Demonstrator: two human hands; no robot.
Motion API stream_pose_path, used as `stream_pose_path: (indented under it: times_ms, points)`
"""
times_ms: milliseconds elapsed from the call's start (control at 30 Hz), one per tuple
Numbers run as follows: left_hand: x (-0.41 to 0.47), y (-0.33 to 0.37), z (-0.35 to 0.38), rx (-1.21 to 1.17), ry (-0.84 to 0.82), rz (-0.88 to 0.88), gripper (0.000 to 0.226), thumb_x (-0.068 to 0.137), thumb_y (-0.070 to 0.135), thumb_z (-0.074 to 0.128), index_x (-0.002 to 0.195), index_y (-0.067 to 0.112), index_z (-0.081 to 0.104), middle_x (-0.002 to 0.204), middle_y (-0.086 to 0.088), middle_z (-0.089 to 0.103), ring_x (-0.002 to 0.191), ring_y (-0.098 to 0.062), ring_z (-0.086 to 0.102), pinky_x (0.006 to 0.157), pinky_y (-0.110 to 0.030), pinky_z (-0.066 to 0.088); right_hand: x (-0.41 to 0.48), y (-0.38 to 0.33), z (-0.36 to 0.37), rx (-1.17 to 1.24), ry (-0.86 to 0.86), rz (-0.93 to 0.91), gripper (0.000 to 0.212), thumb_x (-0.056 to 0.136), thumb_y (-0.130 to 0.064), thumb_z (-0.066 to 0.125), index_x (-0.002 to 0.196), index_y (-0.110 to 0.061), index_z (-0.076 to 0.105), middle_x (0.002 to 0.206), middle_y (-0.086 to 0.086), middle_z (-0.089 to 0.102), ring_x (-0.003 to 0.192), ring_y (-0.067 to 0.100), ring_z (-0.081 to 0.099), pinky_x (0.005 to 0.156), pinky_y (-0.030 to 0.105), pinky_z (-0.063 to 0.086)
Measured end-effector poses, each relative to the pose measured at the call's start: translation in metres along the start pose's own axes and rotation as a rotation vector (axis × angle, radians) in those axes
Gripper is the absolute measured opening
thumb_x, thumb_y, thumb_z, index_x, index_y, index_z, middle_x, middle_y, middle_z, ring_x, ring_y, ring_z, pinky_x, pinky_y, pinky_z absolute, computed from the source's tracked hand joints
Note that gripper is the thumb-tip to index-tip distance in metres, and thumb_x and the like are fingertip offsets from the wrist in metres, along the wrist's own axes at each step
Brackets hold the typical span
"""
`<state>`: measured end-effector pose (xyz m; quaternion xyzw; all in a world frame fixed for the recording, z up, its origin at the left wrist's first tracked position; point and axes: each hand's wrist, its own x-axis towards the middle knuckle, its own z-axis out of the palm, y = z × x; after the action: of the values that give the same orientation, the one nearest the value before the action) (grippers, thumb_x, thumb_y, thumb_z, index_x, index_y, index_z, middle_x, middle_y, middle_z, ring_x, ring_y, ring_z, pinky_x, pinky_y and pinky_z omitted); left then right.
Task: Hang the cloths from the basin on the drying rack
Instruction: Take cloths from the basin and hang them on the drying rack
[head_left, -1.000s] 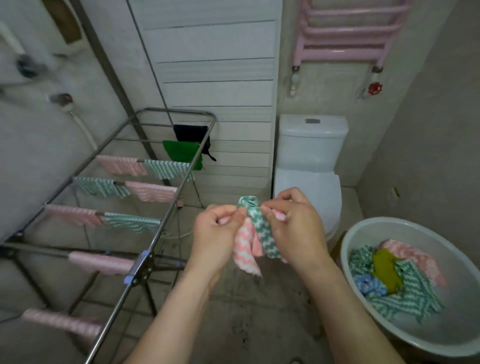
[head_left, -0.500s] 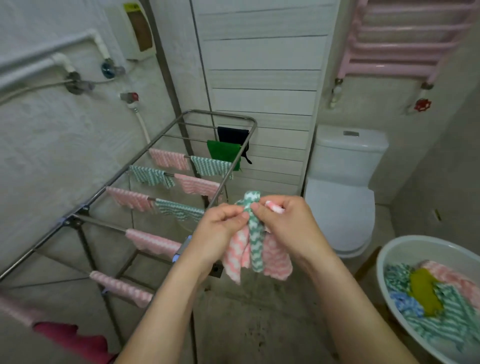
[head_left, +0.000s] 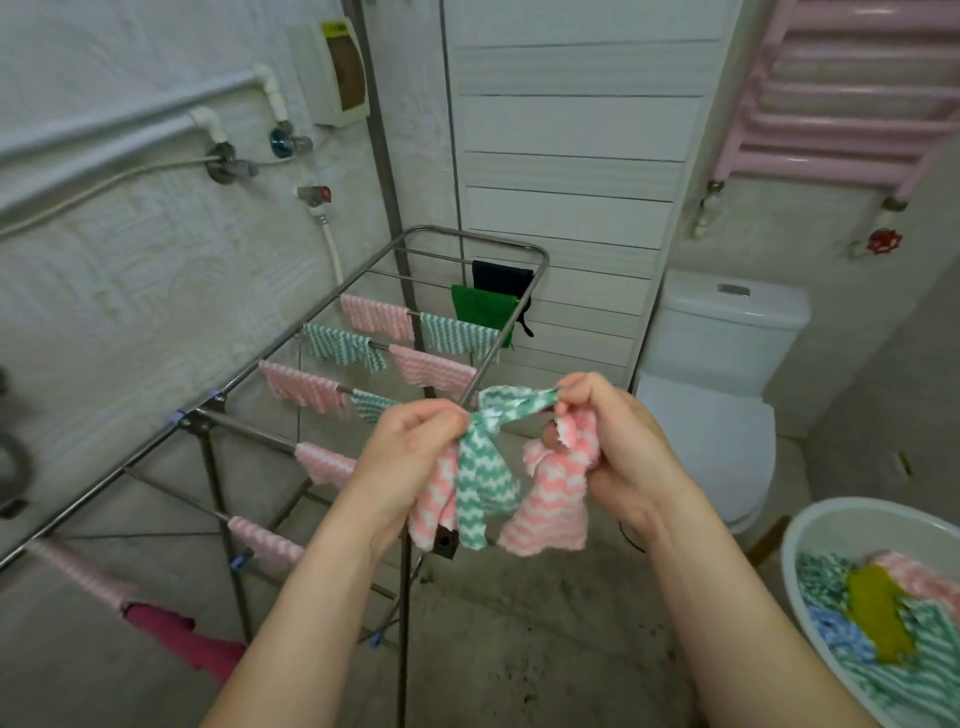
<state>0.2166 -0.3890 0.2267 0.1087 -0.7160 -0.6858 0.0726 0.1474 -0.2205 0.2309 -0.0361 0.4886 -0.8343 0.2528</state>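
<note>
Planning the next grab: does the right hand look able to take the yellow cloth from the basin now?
Probably not yet: the right hand grips a green cloth and a pink cloth, so it is full. The way looks free; the yellow cloth lies uncovered on top in the basin.

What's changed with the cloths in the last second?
The left hand and right hand pulled apart, stretching the green cloth between them; a pink cloth now hangs from the right grip. Both keep hold. The drying rack and basin cloths are unchanged.
</note>
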Motion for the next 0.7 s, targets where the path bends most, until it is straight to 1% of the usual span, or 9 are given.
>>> stream_pose_path:
  times_ms: [100,167,267,333,433,500,567,633,700]
  points:
    - [-0.003,0.001,-0.005,0.124,-0.108,0.013,0.025,0.093,0.010,0.047,0.074,0.005,0.063,0.072,-0.008,0.056,0.070,-0.013,0.054,0.067,-0.029,0.040,0.004,0.004,0.008,0.084,0.045,0.043,0.020,0.079,-0.007,0.050,0.060,-0.011,0.045,0.044,-0.001,0.035,0.035,0.012,0.032,0.049,0.026,0.029]
    - [-0.007,0.004,-0.013,0.182,-0.231,0.029,0.035,0.096,0.027,0.049,0.078,-0.001,0.061,0.075,-0.009,0.060,0.072,-0.015,0.057,0.071,-0.031,0.043,0.007,0.009,0.019,0.101,0.039,0.061,0.017,0.077,-0.008,0.052,0.062,-0.011,0.045,0.042,-0.001,0.038,0.035,0.012,0.030,0.054,0.033,0.019]
    - [-0.012,0.007,-0.017,0.328,-0.240,0.138,0.050,0.082,0.053,0.058,0.063,0.007,0.053,0.060,-0.001,0.046,0.057,-0.010,0.045,0.058,-0.021,0.037,0.009,0.011,0.033,0.003,0.032,0.015,0.021,0.083,-0.002,0.047,0.063,-0.009,0.046,0.041,0.001,0.042,0.036,0.013,0.032,0.046,0.027,0.028]
    - [-0.013,0.009,-0.022,0.392,-0.175,0.181,0.037,0.081,0.045,0.063,0.058,0.017,0.056,0.057,0.011,0.046,0.054,-0.003,0.044,0.059,-0.020,0.035,0.011,0.012,0.041,-0.048,0.056,-0.040,0.023,0.081,0.000,0.048,0.062,-0.011,0.046,0.047,0.003,0.042,0.041,0.014,0.035,0.048,0.027,0.030]
    - [-0.019,0.011,-0.037,0.402,-0.176,0.111,0.019,0.087,0.030,0.065,0.070,0.022,0.069,0.065,0.006,0.062,0.063,-0.010,0.061,0.064,-0.033,0.048,0.017,0.017,0.050,-0.150,0.148,-0.123,0.026,0.078,-0.002,0.051,0.058,-0.016,0.044,0.054,0.006,0.036,0.046,0.017,0.034,0.049,0.027,0.030]
    - [-0.019,0.007,-0.046,0.495,-0.170,0.122,0.012,0.084,0.026,0.069,0.073,0.019,0.070,0.073,0.009,0.061,0.070,-0.006,0.059,0.071,-0.027,0.046,0.020,0.019,0.054,-0.198,0.198,-0.157,0.025,0.077,-0.004,0.053,0.058,-0.017,0.043,0.055,0.005,0.036,0.047,0.016,0.034,0.049,0.026,0.030]
    - [-0.018,0.002,-0.052,0.655,-0.135,0.153,0.014,0.076,0.030,0.070,0.066,0.024,0.064,0.074,0.011,0.054,0.071,-0.003,0.054,0.068,-0.024,0.041,0.023,0.020,0.058,-0.195,0.230,-0.188,0.025,0.077,-0.005,0.053,0.058,-0.019,0.042,0.054,0.004,0.036,0.050,0.016,0.034,0.051,0.026,0.030]
    - [-0.021,-0.002,-0.058,0.758,-0.091,0.129,0.011,0.069,0.034,0.064,0.061,0.028,0.060,0.074,0.010,0.049,0.074,-0.009,0.053,0.069,-0.026,0.040,0.026,0.021,0.062,-0.161,0.242,-0.205,0.024,0.079,-0.003,0.050,0.060,-0.016,0.044,0.054,0.004,0.042,0.051,0.017,0.037,0.052,0.026,0.031]
    - [-0.024,-0.009,-0.066,0.863,-0.035,0.077,0.009,0.069,0.032,0.064,0.072,0.024,0.067,0.077,0.007,0.050,0.077,-0.015,0.054,0.072,-0.028,0.042,0.029,0.021,0.068,-0.134,0.186,-0.197,0.010,0.082,-0.002,0.047,0.075,-0.006,0.053,0.066,0.009,0.060,0.050,0.016,0.043,0.050,0.023,0.037]
